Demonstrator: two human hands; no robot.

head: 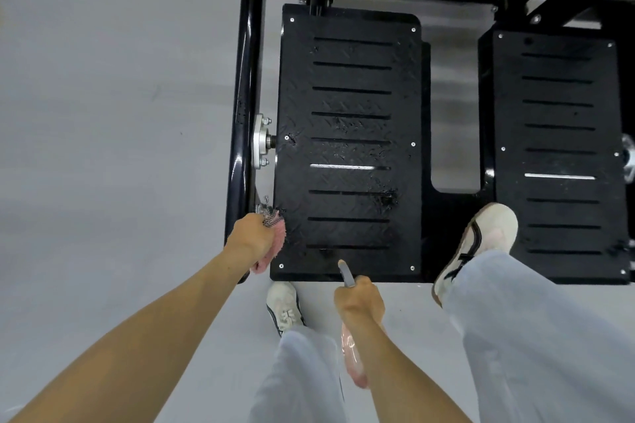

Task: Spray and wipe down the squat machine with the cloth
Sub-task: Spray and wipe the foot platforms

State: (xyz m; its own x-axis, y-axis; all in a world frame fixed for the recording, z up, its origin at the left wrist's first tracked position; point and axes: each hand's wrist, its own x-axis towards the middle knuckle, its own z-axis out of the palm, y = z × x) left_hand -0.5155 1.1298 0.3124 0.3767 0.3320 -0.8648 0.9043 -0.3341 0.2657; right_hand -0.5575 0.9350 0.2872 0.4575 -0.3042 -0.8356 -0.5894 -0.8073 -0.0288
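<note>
Left footplate sprayed; wiping only starting at its edge.

By the squat machine's glossy black tubular steel frame (245, 45), the left hand (249, 235) has its fingers curled round a fluffy pink microfibre cloth (276, 239), which touches the near-left edge of the black slotted diamond-tread footplate (350, 99). Droplets and wet streaks glisten there, so most of the wiping seems left to do. The right hand (359, 299) wraps its fingers round a clear plastic spray bottle of pink liquid (352, 354), nozzle over the plate's near edge. The matching right footplate (560, 148) looks dry, probably untreated.

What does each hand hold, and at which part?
Left hand grips the cloth, bunched in its fist; right hand grips the spray bottle at its neck.
</note>
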